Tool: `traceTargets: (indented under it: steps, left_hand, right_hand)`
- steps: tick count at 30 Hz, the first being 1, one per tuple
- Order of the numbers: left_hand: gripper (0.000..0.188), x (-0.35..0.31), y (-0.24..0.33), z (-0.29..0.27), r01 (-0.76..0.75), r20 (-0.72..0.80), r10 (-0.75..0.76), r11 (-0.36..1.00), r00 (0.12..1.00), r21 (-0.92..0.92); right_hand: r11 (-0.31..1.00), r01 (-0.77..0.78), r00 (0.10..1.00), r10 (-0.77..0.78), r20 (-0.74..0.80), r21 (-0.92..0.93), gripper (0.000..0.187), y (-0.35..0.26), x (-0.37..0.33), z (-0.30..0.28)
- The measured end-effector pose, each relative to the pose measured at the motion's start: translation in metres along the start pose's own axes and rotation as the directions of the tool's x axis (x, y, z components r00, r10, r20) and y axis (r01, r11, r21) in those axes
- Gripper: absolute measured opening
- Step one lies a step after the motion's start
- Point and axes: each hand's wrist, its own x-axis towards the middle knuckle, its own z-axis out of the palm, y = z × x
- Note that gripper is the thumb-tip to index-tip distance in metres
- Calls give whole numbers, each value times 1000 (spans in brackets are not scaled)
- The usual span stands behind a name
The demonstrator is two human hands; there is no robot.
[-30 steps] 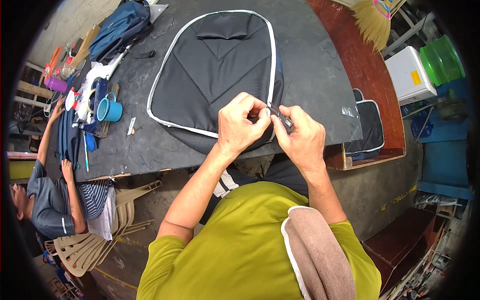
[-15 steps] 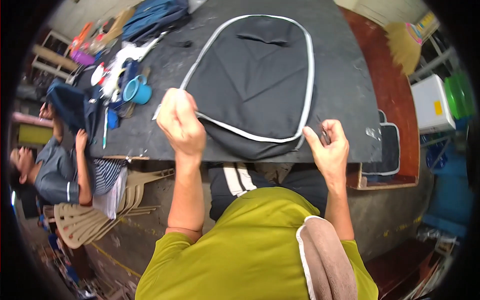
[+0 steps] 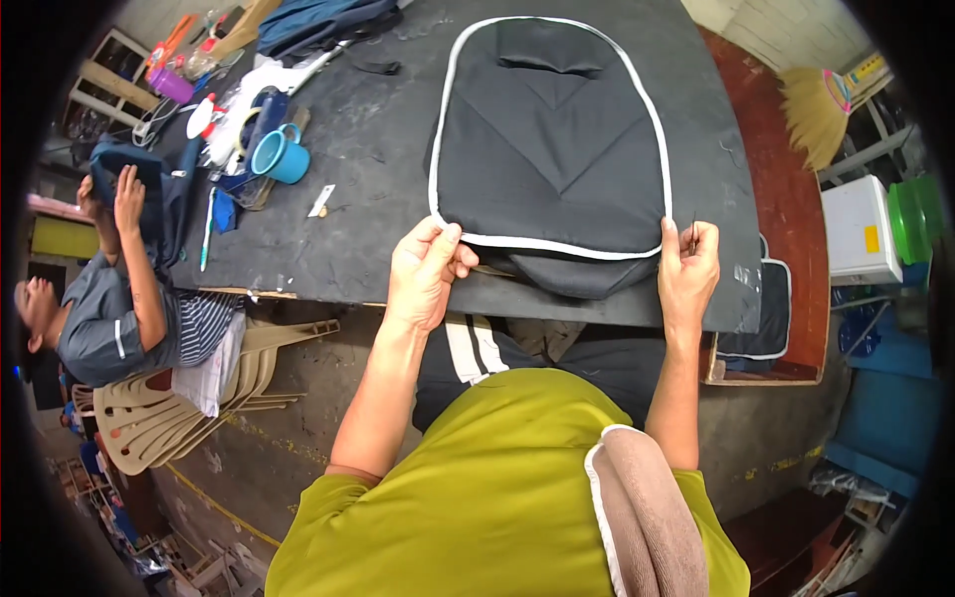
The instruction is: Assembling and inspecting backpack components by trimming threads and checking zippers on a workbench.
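A black padded fabric bag panel (image 3: pixel 557 149), rounded at its far end and edged in white piping, lies on the dark table. My left hand (image 3: pixel 423 269) pinches its near left corner by the piping between thumb and fingers. At the near right corner, my right hand (image 3: pixel 688 274) grips the edge the same way. A thin dark tool shows by the right fingers, mostly hidden in the palm; its kind is unclear. Below the near piping, a loose fold of black fabric (image 3: pixel 577 274) hangs at the table edge.
Left on the table are a blue mug (image 3: pixel 282 157), a white scrap (image 3: pixel 320 201) and a toothbrush-like stick (image 3: pixel 207 231). A co-worker (image 3: pixel 99 308) handles dark blue fabric. Right, a reddish wooden bench tray (image 3: pixel 808 348) holds another piped panel (image 3: pixel 771 308); a broom (image 3: pixel 811 114) stands beyond.
The panel has turned straighter and shifted right and away from me. My left hand moved right to its near corner; my right hand moved slightly right and closed on the edge.
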Motion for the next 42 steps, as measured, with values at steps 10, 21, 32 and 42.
traceTargets:
  steps: [10,21,32,42]
  left_hand:
    - [16,-11,-10,49,105,90,-97,990,991,-93]
    - [18,-12,-18,57,75,89,-67,993,994,-94]
    - [29,11,8,71,-483,1,687,510,727,711]
    - [12,8,23,91,-543,457,639,-72,619,837]
  right_hand:
    - [639,-686,622,268,736,347,27,-74,-44,-10]
    - [323,-805,592,377,712,497,20,-72,-47,10]
    - [476,-430,903,211,375,767,14,-64,-34,74]
    - [549,-385,917,141,372,742,9,-61,-44,68]
